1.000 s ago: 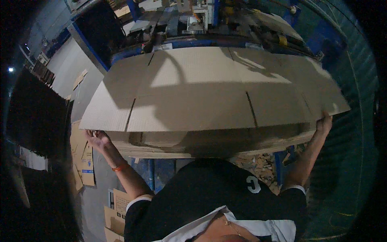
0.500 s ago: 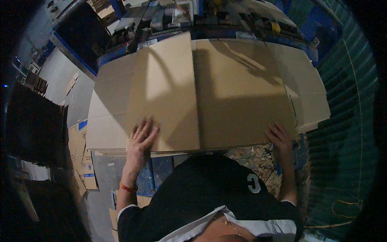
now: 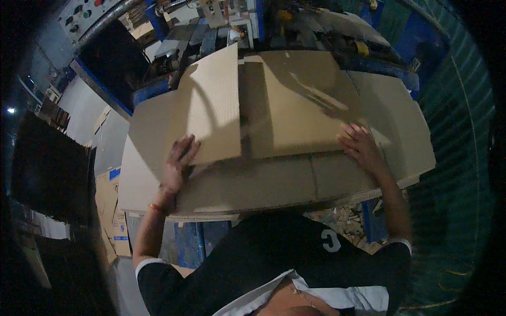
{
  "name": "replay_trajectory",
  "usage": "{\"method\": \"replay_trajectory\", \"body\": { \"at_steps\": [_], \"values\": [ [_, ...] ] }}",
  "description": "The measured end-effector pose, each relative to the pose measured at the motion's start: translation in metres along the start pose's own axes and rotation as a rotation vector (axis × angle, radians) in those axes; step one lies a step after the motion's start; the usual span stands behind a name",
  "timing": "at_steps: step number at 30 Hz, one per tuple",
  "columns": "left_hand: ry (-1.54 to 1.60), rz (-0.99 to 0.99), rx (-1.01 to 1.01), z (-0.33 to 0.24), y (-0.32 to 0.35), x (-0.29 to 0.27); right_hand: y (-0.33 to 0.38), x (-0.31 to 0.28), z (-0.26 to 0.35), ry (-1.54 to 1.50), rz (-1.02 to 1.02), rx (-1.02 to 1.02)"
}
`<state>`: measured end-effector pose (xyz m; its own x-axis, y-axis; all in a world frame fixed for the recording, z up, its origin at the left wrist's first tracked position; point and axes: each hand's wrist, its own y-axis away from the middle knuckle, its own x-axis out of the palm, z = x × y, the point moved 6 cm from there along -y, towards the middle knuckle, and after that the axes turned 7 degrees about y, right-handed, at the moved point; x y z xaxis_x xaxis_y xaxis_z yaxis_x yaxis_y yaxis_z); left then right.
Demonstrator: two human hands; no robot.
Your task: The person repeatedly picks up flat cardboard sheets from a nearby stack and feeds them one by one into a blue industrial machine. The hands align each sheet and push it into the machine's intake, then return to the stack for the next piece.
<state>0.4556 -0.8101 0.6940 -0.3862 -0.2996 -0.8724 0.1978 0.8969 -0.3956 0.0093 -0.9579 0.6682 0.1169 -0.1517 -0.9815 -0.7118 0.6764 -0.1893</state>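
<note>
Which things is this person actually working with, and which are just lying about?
In hand:
- folded brown cardboard sheet, at the left hand and right hand
- flat brown cardboard stack beneath it

Lying about:
- flattened brown cardboard pieces, left
- small brown cardboard scraps, below

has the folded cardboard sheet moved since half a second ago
Yes, away from the person, toward the blue machine beam: the folded cardboard sheet's near edge, previously almost level with the cardboard stack's front edge, now sits well behind it.
</note>
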Motion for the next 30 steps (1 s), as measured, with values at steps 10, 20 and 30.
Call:
{"method": "replay_trajectory", "body": {
  "at_steps": [10,20,30],
  "values": [
    [0.337,-0.313,-0.095,0.103,-0.133,0.031,-0.122,0.03,-0.07,-0.429,0.026,0.48],
    [-0.45,-0.645,-1.138,0.163,0.165,-0.057,0.178,-0.004,-0.122,0.078,-0.676,1.38],
    [-0.447,-0.701,-1.428,0.147,0.216,-0.05,0.22,0.022,-0.156,-0.522,-1.454,1.484]
  ]
}}
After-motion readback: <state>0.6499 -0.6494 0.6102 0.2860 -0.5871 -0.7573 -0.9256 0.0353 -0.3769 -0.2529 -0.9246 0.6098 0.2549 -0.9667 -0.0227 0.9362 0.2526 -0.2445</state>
